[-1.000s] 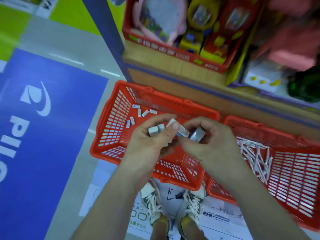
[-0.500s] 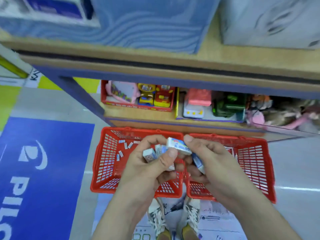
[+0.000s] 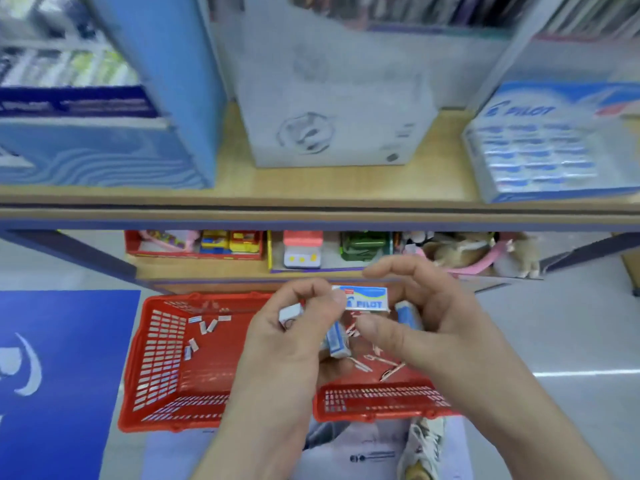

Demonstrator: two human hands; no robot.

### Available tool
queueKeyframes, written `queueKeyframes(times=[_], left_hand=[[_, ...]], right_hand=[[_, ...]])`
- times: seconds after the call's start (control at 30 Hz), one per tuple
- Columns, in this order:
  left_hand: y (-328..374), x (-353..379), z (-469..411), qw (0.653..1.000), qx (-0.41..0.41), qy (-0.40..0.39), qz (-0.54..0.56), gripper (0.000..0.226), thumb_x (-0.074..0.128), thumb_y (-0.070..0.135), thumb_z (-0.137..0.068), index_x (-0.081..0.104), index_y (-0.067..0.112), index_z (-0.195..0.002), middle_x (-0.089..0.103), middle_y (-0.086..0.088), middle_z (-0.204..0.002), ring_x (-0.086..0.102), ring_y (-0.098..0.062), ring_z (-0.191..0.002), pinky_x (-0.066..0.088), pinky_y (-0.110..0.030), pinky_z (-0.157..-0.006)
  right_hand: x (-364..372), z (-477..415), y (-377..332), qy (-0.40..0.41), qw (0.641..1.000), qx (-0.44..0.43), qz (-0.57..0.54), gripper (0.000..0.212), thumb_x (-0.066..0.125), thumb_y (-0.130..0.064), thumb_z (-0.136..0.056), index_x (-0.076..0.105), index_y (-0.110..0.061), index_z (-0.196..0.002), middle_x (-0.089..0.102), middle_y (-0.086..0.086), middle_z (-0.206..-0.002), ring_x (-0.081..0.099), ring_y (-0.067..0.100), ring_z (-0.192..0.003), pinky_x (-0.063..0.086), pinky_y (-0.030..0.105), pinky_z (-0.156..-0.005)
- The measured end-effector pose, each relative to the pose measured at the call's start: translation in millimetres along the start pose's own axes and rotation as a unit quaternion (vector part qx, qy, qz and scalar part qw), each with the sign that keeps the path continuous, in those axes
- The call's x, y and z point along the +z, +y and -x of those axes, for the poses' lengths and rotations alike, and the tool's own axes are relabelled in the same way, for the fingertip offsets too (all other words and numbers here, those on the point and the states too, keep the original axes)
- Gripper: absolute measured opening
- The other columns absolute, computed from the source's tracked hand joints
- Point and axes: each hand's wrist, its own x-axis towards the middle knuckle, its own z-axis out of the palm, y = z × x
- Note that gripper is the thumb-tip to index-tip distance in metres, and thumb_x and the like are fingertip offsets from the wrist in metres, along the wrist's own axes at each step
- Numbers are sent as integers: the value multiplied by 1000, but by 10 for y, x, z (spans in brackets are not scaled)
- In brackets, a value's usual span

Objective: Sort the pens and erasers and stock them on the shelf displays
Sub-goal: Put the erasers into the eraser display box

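Note:
My left hand [image 3: 291, 327] pinches a white and blue Pilot eraser [image 3: 367, 298] by its left end and holds several more erasers [image 3: 336, 339] in its palm. My right hand [image 3: 426, 313] is beside it with fingers curved around the eraser's right end, and another eraser [image 3: 407, 315] shows in its palm. Below the hands, the left red basket [image 3: 156, 358] holds several loose erasers [image 3: 204, 327]. The right red basket [image 3: 381, 400] holds white pens [image 3: 384, 367]. On the shelf at the upper right stands a Pilot eraser display box [image 3: 547, 150].
The wooden shelf [image 3: 443, 174] carries a grey box [image 3: 332, 109] in the middle and blue boxes [image 3: 104, 140] at left. A lower shelf [image 3: 207, 268] holds toys. My shoes [image 3: 422, 445] stand on paper on the floor; a blue floor mat [image 3: 62, 375] lies left.
The view has tilted up from the baskets to the upper shelf. My hands have risen with the erasers, and my right fingers have loosened from the top eraser.

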Motion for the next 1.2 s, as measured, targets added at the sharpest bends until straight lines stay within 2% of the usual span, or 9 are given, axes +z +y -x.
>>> queueKeyframes(times=[0.13,0.27,0.5,0.7,0.77,0.87,0.97,1.07,1.2], left_hand=[[-71,841,14,1000,5,3,8,28,72,35,-46,67,23,-70,65,-13,-62,58,-20,-43,45,-23,-38],[-170,1636,-63,999,20,1,31,23,75,27,-44,66,24,-65,62,-8,-57,56,-18,-41,44,-20,-36],[-124,2279,-351,981,160,36,-107,15,75,21,-57,65,26,-67,65,-1,-58,66,-23,-53,51,-28,-47],[173,2373,-707,857,304,84,-408,15,70,23,-73,67,36,-81,65,-2,-64,61,-24,-51,46,-28,-43],[191,2364,-870,806,322,80,-491,10,71,27,-73,66,35,-76,62,5,-64,57,-11,-53,42,-20,-48],[151,2347,-1025,754,319,74,-569,9,72,32,-73,64,35,-77,56,9,-63,51,-1,-61,38,-12,-56],[135,2366,-1096,699,320,58,-637,13,69,43,-76,63,39,-87,58,8,-77,54,-14,-73,44,-30,-65],[205,2408,-1113,674,291,50,-678,20,65,52,-78,62,42,-95,54,11,-78,46,-13,-75,35,-28,-62],[224,2427,-1108,663,273,39,-696,26,65,57,-76,62,42,-97,49,13,-81,42,-11,-78,33,-28,-63]], right_hand=[[-790,106,-169,60,991,-61,102,26,76,-24,-70,69,-34,-94,72,-3,-87,67,14,-79,53,35,-77],[-1628,134,-261,71,968,-95,219,19,71,-37,-72,70,-39,-91,68,-19,-87,63,0,-80,44,11,-71],[-2703,-77,-344,152,925,-130,324,25,69,-39,-75,74,-29,-98,66,-19,-86,57,-11,-81,37,2,-71],[-2888,-439,-521,126,867,-106,470,26,70,-22,-83,71,-30,-107,68,-10,-103,49,1,-85,38,13,-76],[-2843,-505,-587,84,844,-73,525,27,65,-24,-86,68,-35,-111,67,-8,-114,56,14,-100,42,28,-86],[-2799,-576,-684,43,818,-27,572,32,60,-24,-88,65,-38,-116,65,-10,-111,57,12,-96,39,24,-77],[-2765,-611,-750,29,841,17,539,33,60,-20,-86,67,-38,-112,58,-16,-83,54,0,-61,42,18,-60],[-2747,-636,-756,17,868,46,495,23,65,-27,-84,70,-36,-105,62,-11,-85,47,-21,-56,43,6,-58],[-2721,-640,-717,52,885,73,457,11,67,-28,-83,70,-35,-91,63,-12,-79,51,-15,-49,39,6,-41]])
